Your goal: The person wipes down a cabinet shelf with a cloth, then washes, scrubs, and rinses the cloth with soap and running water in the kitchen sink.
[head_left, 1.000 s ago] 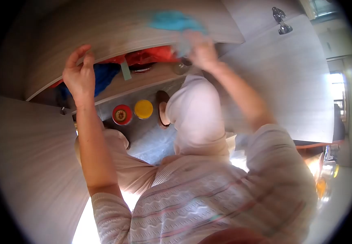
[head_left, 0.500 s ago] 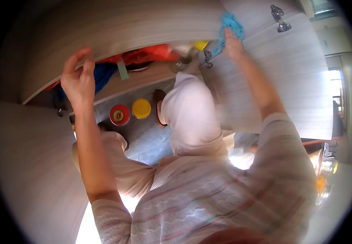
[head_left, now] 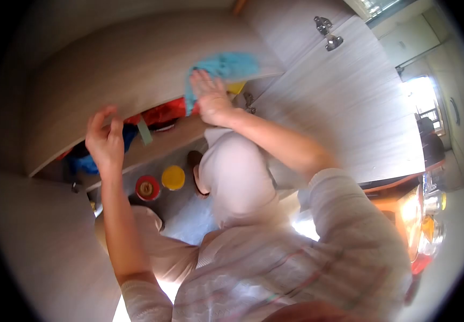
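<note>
My right hand (head_left: 214, 102) lies with its fingers stretched over a light blue cloth (head_left: 234, 64), which it holds against the front part of the wooden shelf (head_left: 119, 59). The cloth spreads to the right over the board, and one end hangs over the front edge. At the left part of that edge is my left hand (head_left: 105, 142), fingers bent and apart, with nothing visible in it. Below the shelf board, a red plastic bag (head_left: 165, 111), a dark blue item (head_left: 86, 162) and a bit of something yellow (head_left: 236, 87) show in the lower compartment.
An open cabinet door (head_left: 344, 107) with metal hinges (head_left: 328, 33) stands at the right, another panel (head_left: 23, 231) at the left. On the floor between my feet are a red-rimmed jar (head_left: 147, 188) and a yellow-lidded one (head_left: 173, 177). Several jars (head_left: 430, 231) stand far right.
My right hand has moved left with the blue cloth, from beside the door hinge onto the shelf's front. The cloth is now spread wider. My left hand stays near the shelf edge; the view has shifted.
</note>
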The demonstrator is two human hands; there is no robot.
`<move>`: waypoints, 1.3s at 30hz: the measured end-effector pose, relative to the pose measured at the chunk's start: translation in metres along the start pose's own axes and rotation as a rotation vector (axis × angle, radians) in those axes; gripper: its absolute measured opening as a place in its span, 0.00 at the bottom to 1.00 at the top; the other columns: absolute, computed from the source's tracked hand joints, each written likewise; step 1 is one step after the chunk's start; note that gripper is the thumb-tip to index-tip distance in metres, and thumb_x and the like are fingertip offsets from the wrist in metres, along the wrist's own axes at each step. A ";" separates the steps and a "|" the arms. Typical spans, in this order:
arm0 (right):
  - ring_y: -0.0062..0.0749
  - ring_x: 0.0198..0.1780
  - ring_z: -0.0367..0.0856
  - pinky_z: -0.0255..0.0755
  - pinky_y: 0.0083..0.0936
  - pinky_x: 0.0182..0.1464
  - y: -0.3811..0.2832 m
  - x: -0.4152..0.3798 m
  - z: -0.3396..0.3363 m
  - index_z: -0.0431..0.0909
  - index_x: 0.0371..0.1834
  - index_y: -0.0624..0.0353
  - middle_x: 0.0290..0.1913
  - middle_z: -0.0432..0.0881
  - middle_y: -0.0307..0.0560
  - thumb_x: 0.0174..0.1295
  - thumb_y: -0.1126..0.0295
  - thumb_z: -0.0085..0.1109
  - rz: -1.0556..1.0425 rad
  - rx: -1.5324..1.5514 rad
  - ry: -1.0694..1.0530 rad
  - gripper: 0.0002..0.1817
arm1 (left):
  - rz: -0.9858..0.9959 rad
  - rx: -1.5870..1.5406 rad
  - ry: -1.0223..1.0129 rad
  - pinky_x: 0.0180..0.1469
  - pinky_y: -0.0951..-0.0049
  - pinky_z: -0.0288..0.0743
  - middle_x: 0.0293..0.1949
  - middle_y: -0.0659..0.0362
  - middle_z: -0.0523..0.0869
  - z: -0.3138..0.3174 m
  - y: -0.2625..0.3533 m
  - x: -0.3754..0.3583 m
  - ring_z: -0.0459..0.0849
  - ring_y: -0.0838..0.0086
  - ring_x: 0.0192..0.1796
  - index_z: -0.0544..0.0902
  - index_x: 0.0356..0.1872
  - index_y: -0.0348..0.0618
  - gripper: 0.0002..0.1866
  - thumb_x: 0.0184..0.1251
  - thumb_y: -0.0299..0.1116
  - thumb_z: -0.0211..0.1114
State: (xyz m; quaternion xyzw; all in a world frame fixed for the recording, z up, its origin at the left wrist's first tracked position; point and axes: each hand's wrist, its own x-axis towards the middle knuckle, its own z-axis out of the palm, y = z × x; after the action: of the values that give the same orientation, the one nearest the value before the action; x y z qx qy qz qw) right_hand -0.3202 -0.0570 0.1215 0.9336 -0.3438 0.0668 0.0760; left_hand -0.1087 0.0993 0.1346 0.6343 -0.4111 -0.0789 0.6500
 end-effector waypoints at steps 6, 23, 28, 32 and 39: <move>0.34 0.63 0.62 0.50 0.40 0.60 -0.102 0.025 0.007 0.75 0.45 0.56 0.56 0.72 0.44 0.46 0.83 0.45 -0.348 0.555 0.300 0.21 | -0.022 0.065 0.113 0.31 0.78 0.71 0.31 0.57 0.81 -0.010 -0.007 0.007 0.79 0.78 0.28 0.81 0.34 0.39 0.10 0.50 0.26 0.57; 0.25 0.44 0.75 0.70 0.23 0.45 -0.048 0.063 -0.008 0.73 0.49 0.53 0.37 0.80 0.45 0.57 0.64 0.56 0.036 0.566 0.165 0.17 | -0.104 -0.017 0.119 0.43 0.75 0.70 0.31 0.54 0.83 -0.028 -0.020 0.011 0.79 0.72 0.36 0.82 0.34 0.39 0.13 0.46 0.30 0.57; 0.27 0.45 0.76 0.71 0.25 0.47 -0.051 0.013 -0.046 0.71 0.48 0.67 0.44 0.78 0.44 0.63 0.68 0.47 0.290 1.844 -0.156 0.15 | -0.247 -0.333 -0.327 0.47 0.76 0.70 0.40 0.55 0.79 -0.005 0.006 -0.007 0.77 0.73 0.43 0.75 0.48 0.38 0.21 0.49 0.30 0.65; 0.29 0.45 0.76 0.73 0.25 0.47 -0.030 -0.051 -0.068 0.70 0.50 0.66 0.46 0.77 0.46 0.64 0.65 0.45 0.407 2.069 -0.152 0.16 | -0.186 -0.574 -0.658 0.42 0.75 0.73 0.38 0.61 0.82 0.038 0.032 -0.041 0.78 0.78 0.39 0.71 0.54 0.37 0.26 0.52 0.32 0.65; 0.30 0.46 0.75 0.71 0.28 0.50 0.031 -0.136 -0.068 0.70 0.49 0.66 0.46 0.76 0.47 0.65 0.62 0.45 0.563 2.163 0.083 0.18 | -0.557 -0.897 -0.705 0.39 0.76 0.74 0.35 0.61 0.82 0.052 0.045 -0.056 0.80 0.77 0.33 0.79 0.39 0.35 0.12 0.60 0.33 0.57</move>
State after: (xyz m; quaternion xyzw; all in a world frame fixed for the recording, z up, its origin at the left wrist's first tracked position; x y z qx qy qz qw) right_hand -0.4479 0.0190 0.1670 0.3942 -0.3012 0.3766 -0.7824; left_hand -0.1974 0.1028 0.1428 0.3192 -0.3471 -0.6138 0.6332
